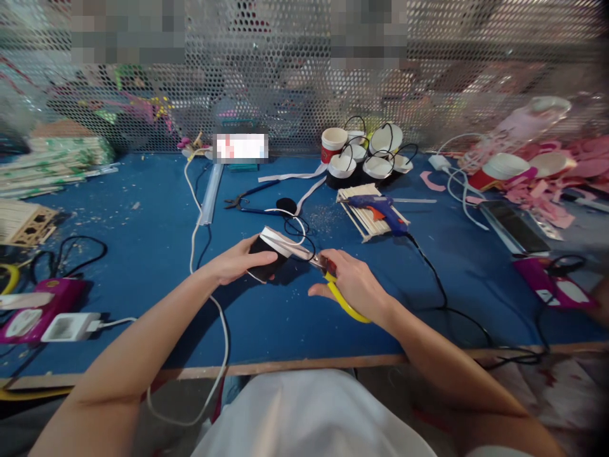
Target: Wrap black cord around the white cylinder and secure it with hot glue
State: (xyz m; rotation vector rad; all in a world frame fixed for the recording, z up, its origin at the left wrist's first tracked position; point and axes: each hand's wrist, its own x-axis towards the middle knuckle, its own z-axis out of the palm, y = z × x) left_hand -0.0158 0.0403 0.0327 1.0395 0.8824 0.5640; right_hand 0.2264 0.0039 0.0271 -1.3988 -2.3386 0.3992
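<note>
My left hand [241, 259] is wrapped round a small black cup [261, 254] with a white rim, tilted above the blue table. Yellow-handled scissors [343, 301] are in my right hand [354, 282], their blades pointing left to the cup's rim. A thin white strip [302, 230] curves up from the cup, and a thin black cord [311, 247] loops close to the blades. Whether the blades touch the strip, I cannot tell. Just beyond the cup lie a black disc [287, 205] and blue-handled pliers [245, 202].
Several cups [378, 167] with black cord handles stand at the back. A blue glue gun [387, 212] rests on a bundle of sticks [358, 228], its cable trailing right. Pink scraps [533, 197] and a phone [514, 227] lie right; purple power strips [66, 295] sit at both sides.
</note>
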